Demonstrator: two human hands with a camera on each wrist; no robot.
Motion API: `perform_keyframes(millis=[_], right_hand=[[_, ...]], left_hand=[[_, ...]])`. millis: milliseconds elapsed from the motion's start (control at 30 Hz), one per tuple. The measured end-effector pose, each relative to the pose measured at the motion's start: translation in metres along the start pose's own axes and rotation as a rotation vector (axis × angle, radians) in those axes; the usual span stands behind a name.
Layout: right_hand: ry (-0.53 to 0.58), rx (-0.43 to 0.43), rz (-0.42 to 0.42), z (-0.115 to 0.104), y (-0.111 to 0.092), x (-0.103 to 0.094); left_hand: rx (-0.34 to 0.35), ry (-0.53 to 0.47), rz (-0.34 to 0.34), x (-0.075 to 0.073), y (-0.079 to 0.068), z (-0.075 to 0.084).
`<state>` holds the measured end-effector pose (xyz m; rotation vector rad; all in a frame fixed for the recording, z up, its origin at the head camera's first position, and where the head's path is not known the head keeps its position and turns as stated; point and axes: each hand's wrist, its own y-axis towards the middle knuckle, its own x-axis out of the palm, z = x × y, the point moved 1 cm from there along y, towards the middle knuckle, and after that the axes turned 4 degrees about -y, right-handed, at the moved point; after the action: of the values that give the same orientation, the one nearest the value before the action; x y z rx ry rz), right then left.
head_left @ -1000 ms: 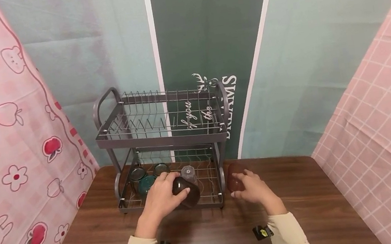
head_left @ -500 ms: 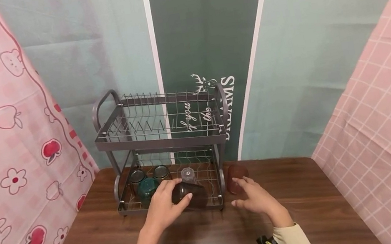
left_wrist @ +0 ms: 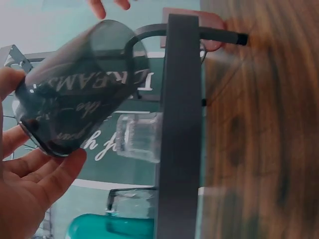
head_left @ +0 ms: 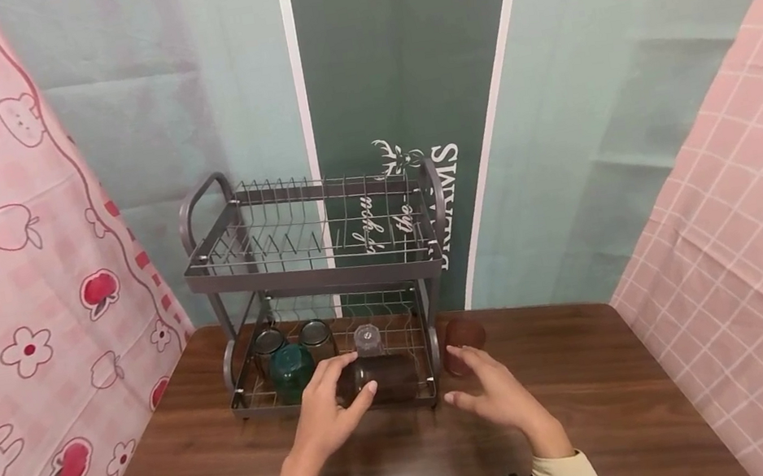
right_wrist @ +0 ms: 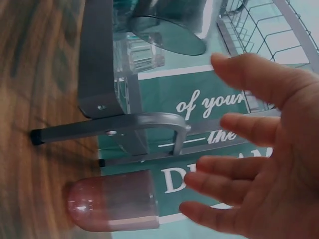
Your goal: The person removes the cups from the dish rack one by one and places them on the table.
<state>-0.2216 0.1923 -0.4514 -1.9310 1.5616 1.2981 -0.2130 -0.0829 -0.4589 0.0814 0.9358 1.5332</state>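
Note:
My left hand (head_left: 328,406) grips a dark grey tinted glass (head_left: 391,376) near its base, thumb on one side and fingers on the other. The glass lies sideways in the air before the rack's lower tier, its mouth pointing right; the left wrist view shows the glass tilted (left_wrist: 82,89). My right hand (head_left: 497,393) has its fingers spread, holding nothing. Just beyond it, a reddish tinted glass (head_left: 464,332) stands on the table right of the rack. In the right wrist view the fingers are apart from this reddish glass (right_wrist: 114,201), which stands mouth up.
A grey two-tier dish rack (head_left: 316,275) stands at the back of the wooden table (head_left: 591,404). On its lower tier are a teal glass (head_left: 290,371), a small clear glass (head_left: 368,339) and two greyish glasses at the left. Patterned cloths hang around the table.
The dark grey glass has swung in my left hand until its mouth points right. My right hand has drawn back slightly from the reddish glass, its fingers opening wider.

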Motion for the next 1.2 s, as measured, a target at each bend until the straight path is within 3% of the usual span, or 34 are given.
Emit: perform_keyframes(millis=[300,533,667,933,1200], right_hand=[[0.181,-0.023,0.063,0.005,-0.006,0.015],[0.384,0.006,0.077,-0.009,-0.010,0.018],[0.483,-0.031,0.088,-0.018,-0.010,0.018],[0.600,-0.034,0.072,-0.007,-0.006,0.042],[0.736,-0.101,0.060,-0.035,-0.005,0.030]], left_hand=[[0.012,-0.151,0.080,0.013,-0.008,-0.006],[-0.059,-0.246,0.111,0.021,-0.013,-0.010],[-0.087,-0.275,0.129,0.023,-0.013,-0.007],[-0.141,-0.392,0.091,0.013,-0.011,0.023],[-0.168,-0.447,0.046,0.014,-0.013,0.023]])
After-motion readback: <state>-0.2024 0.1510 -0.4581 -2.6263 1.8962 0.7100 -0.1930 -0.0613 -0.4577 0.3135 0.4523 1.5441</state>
